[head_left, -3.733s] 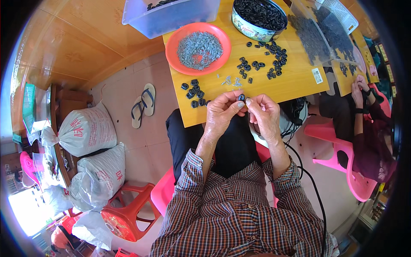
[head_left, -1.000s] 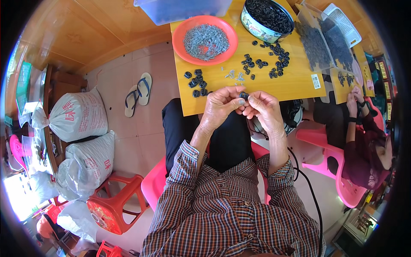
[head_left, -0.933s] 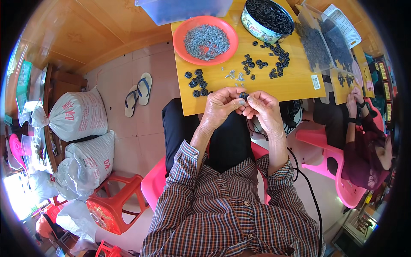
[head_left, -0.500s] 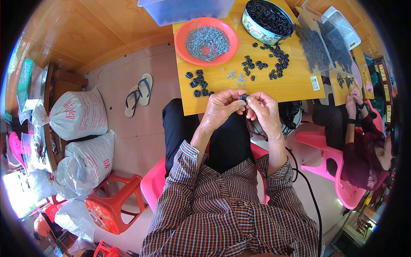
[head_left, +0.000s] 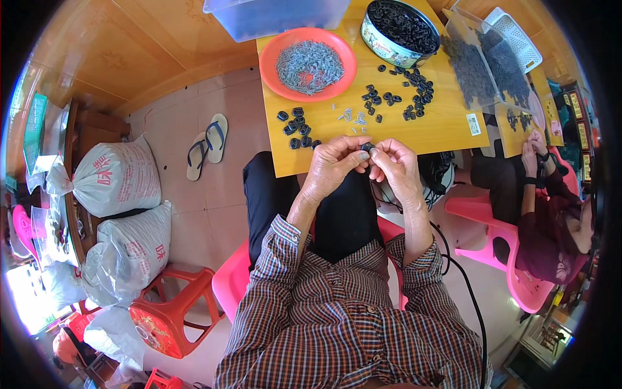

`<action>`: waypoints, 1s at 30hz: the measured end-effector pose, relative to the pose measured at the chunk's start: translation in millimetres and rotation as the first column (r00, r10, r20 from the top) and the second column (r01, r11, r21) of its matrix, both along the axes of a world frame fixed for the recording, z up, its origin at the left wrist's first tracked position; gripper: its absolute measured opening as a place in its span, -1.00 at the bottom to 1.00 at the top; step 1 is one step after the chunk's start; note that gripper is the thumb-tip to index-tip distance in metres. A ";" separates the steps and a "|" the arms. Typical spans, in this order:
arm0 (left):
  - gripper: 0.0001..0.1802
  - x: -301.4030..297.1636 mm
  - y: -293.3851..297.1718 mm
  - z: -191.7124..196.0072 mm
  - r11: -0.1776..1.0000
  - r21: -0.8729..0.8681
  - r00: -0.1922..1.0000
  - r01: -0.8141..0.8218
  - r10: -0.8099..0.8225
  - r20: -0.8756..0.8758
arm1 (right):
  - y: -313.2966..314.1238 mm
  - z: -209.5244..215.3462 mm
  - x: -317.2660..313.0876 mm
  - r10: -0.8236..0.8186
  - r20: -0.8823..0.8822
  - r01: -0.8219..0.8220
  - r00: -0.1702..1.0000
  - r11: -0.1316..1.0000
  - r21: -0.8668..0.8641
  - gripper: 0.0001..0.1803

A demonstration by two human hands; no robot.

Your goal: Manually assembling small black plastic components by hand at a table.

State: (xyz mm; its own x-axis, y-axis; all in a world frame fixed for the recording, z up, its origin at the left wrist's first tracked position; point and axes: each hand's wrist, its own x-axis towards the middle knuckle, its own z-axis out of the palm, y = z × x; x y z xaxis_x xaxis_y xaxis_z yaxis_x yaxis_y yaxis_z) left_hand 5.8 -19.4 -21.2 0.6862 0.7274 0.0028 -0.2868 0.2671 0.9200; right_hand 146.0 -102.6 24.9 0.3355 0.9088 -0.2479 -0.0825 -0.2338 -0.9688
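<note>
Between both hands, just off the table's near edge, is a small black plastic part point(head_left: 367, 147). My left hand point(head_left: 334, 165) pinches it from the left with thumb and forefinger. On its other side, my right hand point(head_left: 398, 166) has its fingertips closed against it; whether they also hold a small pin is hidden. Beyond the hands lie several loose grey pins point(head_left: 350, 117). A cluster of black parts point(head_left: 299, 128) sits to the left, and more loose black parts point(head_left: 418, 97) are spread farther right. A red plate point(head_left: 267, 68) holds a heap of grey pins.
A round tin point(head_left: 389, 50) full of black pieces and a blue-tinted clear bin point(head_left: 278, 19) stand at the back. Clear boxes point(head_left: 476, 71) of dark parts are to the right, near another person's hands point(head_left: 531, 152). Slippers point(head_left: 207, 146), white sacks point(head_left: 120, 175) and a red stool point(head_left: 172, 311) occupy the floor.
The black part has turned slightly between my fingertips, and my right fingers have shifted a little. The whole view has moved slightly; both hands keep their grip.
</note>
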 end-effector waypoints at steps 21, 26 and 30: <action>-0.71 0.7 0.7 -0.9 0.999 -0.027 0.999 -0.027 0.029 0.043 | 0.5 0.4 -1.9 -0.042 -0.065 0.042 0.997 0.999 -0.013 -0.79; -0.71 0.8 0.3 -0.5 0.999 -0.018 0.999 -0.038 0.039 0.035 | 0.3 -1.5 -2.5 -0.028 -0.032 0.028 0.999 1.000 0.004 -0.79; -0.72 1.1 0.2 1.0 0.999 -0.024 0.999 -0.028 0.029 0.032 | 0.3 1.1 -3.9 -0.052 -0.027 0.051 0.998 0.998 -0.025 -0.80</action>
State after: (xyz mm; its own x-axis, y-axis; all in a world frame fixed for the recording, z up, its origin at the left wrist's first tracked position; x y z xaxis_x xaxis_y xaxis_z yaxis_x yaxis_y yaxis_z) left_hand 6.9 -19.2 -20.2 0.6653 0.7465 0.0068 -0.3236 0.2802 0.9037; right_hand 142.2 -102.2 26.0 0.3747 0.8840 -0.2796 -0.1215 -0.2521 -0.9600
